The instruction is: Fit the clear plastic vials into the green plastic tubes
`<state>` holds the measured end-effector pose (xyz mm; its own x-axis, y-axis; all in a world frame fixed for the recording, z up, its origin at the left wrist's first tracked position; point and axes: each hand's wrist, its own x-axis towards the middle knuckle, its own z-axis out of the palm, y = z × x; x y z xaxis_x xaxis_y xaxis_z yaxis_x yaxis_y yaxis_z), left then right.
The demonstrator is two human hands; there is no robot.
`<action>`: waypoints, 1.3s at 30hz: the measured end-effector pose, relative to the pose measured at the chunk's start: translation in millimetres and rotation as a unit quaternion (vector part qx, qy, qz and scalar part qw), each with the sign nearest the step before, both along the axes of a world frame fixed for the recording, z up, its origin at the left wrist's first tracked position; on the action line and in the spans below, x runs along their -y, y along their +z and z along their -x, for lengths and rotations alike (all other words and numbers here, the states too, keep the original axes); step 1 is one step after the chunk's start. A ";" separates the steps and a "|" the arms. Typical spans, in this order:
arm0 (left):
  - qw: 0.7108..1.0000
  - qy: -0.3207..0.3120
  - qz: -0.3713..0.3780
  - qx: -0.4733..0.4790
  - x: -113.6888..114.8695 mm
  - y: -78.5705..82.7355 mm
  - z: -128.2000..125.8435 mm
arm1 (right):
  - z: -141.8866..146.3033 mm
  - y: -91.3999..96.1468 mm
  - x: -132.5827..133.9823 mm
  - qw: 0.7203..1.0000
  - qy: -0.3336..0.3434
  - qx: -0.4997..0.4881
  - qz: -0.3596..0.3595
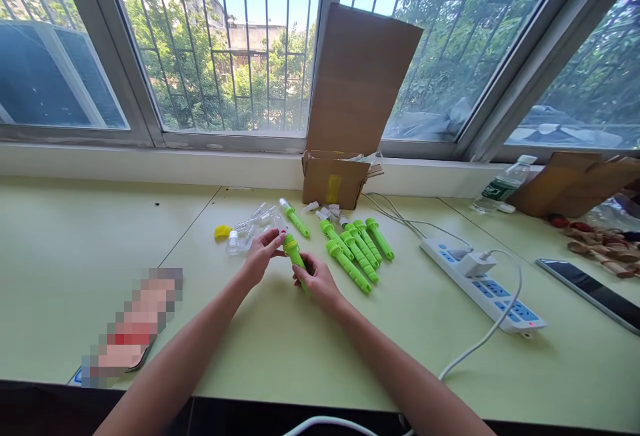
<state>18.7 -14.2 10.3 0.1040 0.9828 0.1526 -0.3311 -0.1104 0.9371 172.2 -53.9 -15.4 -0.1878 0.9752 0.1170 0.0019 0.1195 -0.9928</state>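
My right hand (pixel 320 281) is closed round the lower part of a bright green plastic tube (pixel 293 250) with a ridged collar, tilted above the table. My left hand (pixel 263 255) pinches at the tube's upper end, where a small clear piece (pixel 281 224) with a bit of red shows; its fingers partly hide it. Clear plastic caps (pixel 244 228) lie in a loose heap just beyond my left hand. A green tube with a clear top (pixel 295 217) lies behind. Several more green tubes (pixel 350 266) lie grouped to the right of my right hand.
A yellow piece (pixel 223 232) lies left of the caps. An open cardboard box (pixel 325 181) stands by the window. On the right are a power strip (pixel 485 289) with cables, a phone (pixel 590 295), a water bottle (pixel 505 186) and wooden items (pixel 595 246). A blurred-out object (pixel 137 323) lies left.
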 end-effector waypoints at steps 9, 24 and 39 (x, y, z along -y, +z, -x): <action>1.000 -0.002 0.006 0.004 -1.6 -1.6 0.6 | 2.5 0.2 1.2 1.000 0.002 -0.025 0.000; 0.993 0.005 -0.050 -0.107 3.7 -3.7 -2.6 | -0.1 6.7 2.2 0.997 -0.023 -0.049 -0.062; 0.731 0.293 -0.249 -0.563 -16.1 -20.2 16.1 | -3.8 1.4 -4.2 0.997 -0.025 -0.066 -0.036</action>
<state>2.6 1.9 -9.8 0.0224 0.7602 0.6493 0.8611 -0.3446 0.3738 176.1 -49.6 -14.0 -0.1172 0.9710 0.2084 -0.1203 0.1944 -0.9735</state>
